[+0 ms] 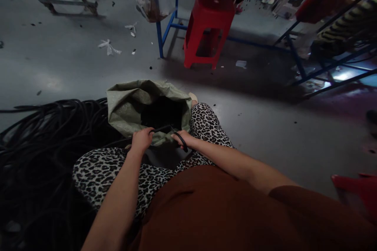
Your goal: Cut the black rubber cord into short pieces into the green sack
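My left hand (pixel 141 140) is closed round a black rubber strip (pixel 160 129), whose end reaches over the mouth of a greenish woven sack (pixel 125 111). In my right hand (pixel 180 138) is a pair of scissors (pixel 185 145) with black handles. Their blades meet the strip near its end; whether they are open or closed on it is too small to tell. The sack stands upright between my knees with its top wide open, and its inside is dark. From my left hand the strip runs back towards a large heap of black strips (pixel 73 125) on the left.
A red plastic stool (pixel 210 27) stands ahead by a blue metal frame (pixel 160 39). A clear plastic bag (pixel 151 4) hangs there. Scraps (pixel 108 47) lie on the grey floor. Another red plastic object (pixel 357 190) is at the right, and a metal rack (pixel 69 3) stands far left.
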A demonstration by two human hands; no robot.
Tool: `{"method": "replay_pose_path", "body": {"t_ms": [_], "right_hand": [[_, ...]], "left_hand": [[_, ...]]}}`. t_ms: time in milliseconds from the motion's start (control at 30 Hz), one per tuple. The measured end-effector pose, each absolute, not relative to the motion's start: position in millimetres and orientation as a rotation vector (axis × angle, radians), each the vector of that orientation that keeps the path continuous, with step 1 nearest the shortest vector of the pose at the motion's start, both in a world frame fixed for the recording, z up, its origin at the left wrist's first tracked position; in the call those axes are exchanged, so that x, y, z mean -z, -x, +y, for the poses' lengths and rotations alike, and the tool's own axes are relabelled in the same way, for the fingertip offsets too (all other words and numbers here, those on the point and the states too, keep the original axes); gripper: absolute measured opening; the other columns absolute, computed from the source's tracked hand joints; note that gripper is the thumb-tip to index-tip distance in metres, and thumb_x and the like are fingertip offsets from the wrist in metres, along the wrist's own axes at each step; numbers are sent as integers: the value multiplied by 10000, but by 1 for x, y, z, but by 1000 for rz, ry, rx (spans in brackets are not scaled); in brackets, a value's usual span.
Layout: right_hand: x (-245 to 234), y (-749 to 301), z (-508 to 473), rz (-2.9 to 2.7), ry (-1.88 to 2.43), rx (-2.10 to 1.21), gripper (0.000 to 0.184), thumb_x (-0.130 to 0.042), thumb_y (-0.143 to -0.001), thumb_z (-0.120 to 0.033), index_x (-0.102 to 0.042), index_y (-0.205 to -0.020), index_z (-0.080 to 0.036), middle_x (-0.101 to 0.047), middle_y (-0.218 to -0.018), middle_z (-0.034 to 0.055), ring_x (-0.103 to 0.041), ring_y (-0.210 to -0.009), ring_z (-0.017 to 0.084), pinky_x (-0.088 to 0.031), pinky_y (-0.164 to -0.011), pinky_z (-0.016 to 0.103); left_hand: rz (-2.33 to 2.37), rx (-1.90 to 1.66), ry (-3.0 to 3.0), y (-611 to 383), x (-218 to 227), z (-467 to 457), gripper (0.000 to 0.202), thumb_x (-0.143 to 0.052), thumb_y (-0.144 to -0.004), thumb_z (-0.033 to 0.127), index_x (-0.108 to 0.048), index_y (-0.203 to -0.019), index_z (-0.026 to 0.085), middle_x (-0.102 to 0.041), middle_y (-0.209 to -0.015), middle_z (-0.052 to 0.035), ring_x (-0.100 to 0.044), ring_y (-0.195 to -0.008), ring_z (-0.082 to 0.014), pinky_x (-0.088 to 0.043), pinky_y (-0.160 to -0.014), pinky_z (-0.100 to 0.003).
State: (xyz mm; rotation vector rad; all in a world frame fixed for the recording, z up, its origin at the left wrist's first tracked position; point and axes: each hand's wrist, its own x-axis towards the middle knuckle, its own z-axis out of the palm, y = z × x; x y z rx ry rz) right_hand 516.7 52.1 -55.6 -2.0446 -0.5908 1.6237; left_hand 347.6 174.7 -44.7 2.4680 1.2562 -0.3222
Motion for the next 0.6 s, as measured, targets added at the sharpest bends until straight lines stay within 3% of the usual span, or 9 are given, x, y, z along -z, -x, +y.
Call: {"method": "replay_pose_path", "body": {"t_ms": [200, 600], "right_hand": [[53, -517, 53, -559, 2050, -1624, 251, -550, -899, -345, -570, -757, -138, -406, -377, -71, -390, -267, 73, -347, -301, 159], [36, -515, 48, -567, 1902, -1746, 371, -452, -951, -472, -552, -1063, -133, -507, -455, -42, -480, -312, 98, -406, -326, 164]], "left_hand": [[1263, 276, -2454, -346, 48, 176, 388, -434, -872, 324, -620, -1191, 206, -692, -1122, -83, -635, -1025, -242, -442, -904, -341], [1338, 110, -2415, -346, 51, 178, 384, -440, -875, 331, -619, -1189, 202, -685, -1140, -81, -629, -1035, -235, -456, -907, -332]]}}
